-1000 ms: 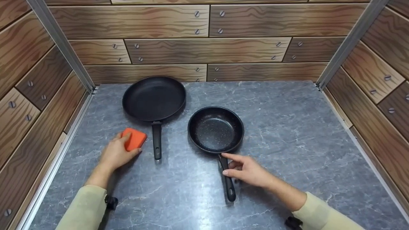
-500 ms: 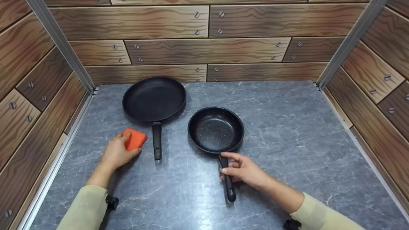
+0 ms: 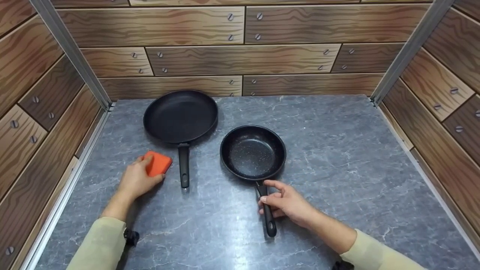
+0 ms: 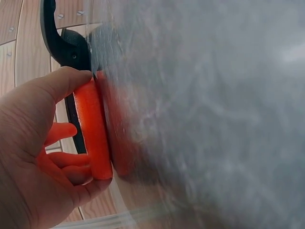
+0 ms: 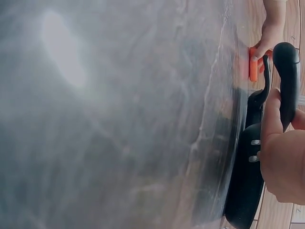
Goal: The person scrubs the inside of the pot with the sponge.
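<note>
On the left side of the table, my left hand [image 3: 135, 178] grips an orange sponge [image 3: 159, 164] by its edges. In the left wrist view the thumb and a fingertip pinch opposite ends of the sponge [image 4: 93, 131], which lies flat on the tabletop. Right of centre sits a small black frying pan [image 3: 253, 153] with a speckled inside, its handle pointing toward me. My right hand [image 3: 294, 204] holds that handle [image 3: 268, 221], thumb on top and fingertips showing on its far side. The index finger extends near the pan's rim.
A larger black frying pan [image 3: 180, 116] stands at the back left, its handle [image 3: 184, 167] reaching forward just right of the sponge. Wood-patterned walls [image 3: 240, 60] close in the grey marbled table [image 3: 337, 150] at the back and both sides.
My right hand's fingers have come round under the small frying pan's handle, and its index finger has shifted slightly right. The left hand, the sponge and both pans have stayed put.
</note>
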The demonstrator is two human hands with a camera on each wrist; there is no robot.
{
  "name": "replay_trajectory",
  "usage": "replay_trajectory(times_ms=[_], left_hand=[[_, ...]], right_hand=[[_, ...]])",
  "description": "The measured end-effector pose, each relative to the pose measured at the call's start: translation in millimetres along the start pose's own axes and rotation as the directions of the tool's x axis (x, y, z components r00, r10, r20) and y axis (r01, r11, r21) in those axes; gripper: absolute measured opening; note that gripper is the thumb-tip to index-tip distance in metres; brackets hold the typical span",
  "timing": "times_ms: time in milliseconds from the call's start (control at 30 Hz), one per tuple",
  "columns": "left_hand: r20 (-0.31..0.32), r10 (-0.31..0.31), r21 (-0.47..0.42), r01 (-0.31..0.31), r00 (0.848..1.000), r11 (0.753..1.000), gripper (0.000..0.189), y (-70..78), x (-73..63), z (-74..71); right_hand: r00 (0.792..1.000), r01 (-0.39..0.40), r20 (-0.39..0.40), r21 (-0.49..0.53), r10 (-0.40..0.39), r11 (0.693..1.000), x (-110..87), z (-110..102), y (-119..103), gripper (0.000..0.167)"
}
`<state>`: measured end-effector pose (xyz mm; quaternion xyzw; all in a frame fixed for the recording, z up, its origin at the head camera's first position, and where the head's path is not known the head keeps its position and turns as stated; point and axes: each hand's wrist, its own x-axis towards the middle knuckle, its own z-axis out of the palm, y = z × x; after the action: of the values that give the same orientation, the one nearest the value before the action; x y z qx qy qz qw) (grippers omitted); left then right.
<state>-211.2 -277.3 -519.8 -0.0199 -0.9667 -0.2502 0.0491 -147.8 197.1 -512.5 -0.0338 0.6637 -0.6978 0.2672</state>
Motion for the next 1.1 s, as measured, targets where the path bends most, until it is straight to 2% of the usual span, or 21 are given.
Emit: replay_trajectory(times_ms=[267, 400, 533, 733, 833, 900, 1000, 1100], left_hand=[[-0.028, -0.010, -0.015, 0.009, 1.000, 1.000, 0.085, 2.4, 1.7, -7.2], [-0.095, 0.024, -0.027, -0.026, 0.995, 0.999, 0.083, 7.9, 2.8, -16.1], [-0.173, 0.068, -0.037, -0.075, 0.983, 0.996, 0.081, 20.1, 4.7, -27.4], [-0.215, 0.115, -0.076, -0.134, 0.970, 0.988, 0.080, 53.0, 9.1, -39.2], [-0.223, 0.179, -0.090, -0.203, 0.958, 0.975, 0.080, 74.9, 13.4, -37.9], [-0.226, 0.239, -0.083, -0.263, 0.944, 0.961, 0.079, 91.0, 17.2, -34.4], [-0.191, 0.326, -0.062, -0.343, 0.926, 0.937, 0.079, 116.3, 23.5, -27.0], [-0.093, 0.383, -0.039, -0.388, 0.919, 0.921, 0.077, 141.3, 30.7, -17.1]], right_hand=[[0.999, -0.024, 0.024, -0.005, 0.024, 1.000, 0.1, 2, 1, 0.088], [0.999, -0.028, 0.024, -0.009, 0.028, 1.000, 0.1, 4, 0, 0.087], [0.999, -0.027, 0.030, -0.006, 0.027, 1.000, 0.0, 4, -1, 0.087], [0.999, -0.021, 0.040, -0.005, 0.021, 1.000, -0.1, 3, 0, 0.087], [0.999, -0.018, 0.037, -0.008, 0.018, 1.000, -0.2, 2, 1, 0.087], [0.999, -0.019, 0.035, -0.007, 0.019, 1.000, -0.1, 2, 2, 0.087], [0.999, -0.023, 0.033, -0.003, 0.023, 1.000, 0.3, 2, 3, 0.088], [0.999, -0.023, 0.035, -0.003, 0.023, 1.000, 0.7, 2, 3, 0.088]])
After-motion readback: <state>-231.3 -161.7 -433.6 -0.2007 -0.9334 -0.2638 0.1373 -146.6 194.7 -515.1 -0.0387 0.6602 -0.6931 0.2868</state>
